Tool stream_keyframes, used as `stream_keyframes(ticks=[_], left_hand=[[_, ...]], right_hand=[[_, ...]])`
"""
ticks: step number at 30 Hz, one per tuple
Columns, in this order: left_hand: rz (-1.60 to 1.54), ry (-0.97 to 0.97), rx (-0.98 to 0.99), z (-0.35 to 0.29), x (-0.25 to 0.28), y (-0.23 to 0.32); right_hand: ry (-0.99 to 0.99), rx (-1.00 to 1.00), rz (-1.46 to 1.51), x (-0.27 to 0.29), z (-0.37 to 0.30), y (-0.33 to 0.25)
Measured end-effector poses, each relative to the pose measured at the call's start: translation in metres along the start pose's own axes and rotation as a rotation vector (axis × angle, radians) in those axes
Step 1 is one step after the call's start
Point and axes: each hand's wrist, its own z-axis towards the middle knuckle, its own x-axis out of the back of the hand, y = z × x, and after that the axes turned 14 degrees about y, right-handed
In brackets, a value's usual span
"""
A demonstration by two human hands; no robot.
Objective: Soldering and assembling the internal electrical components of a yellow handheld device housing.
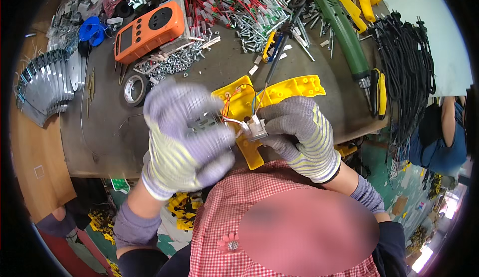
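Both of my hands wear grey-white striped gloves. My right hand (303,132) pinches a small white block-shaped part (256,129) with a metallic edge and wires running into it. Beneath it lies a yellow plastic housing (294,88), shaped like a pistol-grip tool, with orange, blue and white wires inside. A black cord (277,60) runs up and away from the housing. My left hand (187,137) is just left of the white part, smeared by motion. Something greenish-grey shows between its fingers, too blurred to name.
Left and beyond are a tape roll (134,90), an orange meter (149,31) and fanned metal plates (46,85). Loose screws (172,62) and red-wired parts (224,0) cover the back. A green electric screwdriver (344,37), yellow-handled pliers (381,93) and bundled black cords (404,62) lie right.
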Motion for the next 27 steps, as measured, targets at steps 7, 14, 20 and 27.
stream_keyframes(ticks=[7,14,20,27], left_hand=[[0.433,0.024,0.021,-0.010,-0.005,0.007],[0.132,0.056,0.197,-0.017,-0.014,-0.005],[0.025,0.042,0.236,-0.017,-0.013,-0.003],[0.064,-0.068,0.190,-0.013,-0.010,0.002]], right_hand=[[0.026,0.053,-0.127,0.000,0.008,-0.013],[-0.319,-0.010,-0.185,0.015,0.056,-0.023],[-0.710,-0.082,-0.006,0.020,0.086,-0.011],[-0.585,-0.131,0.028,0.014,0.071,-0.013]])
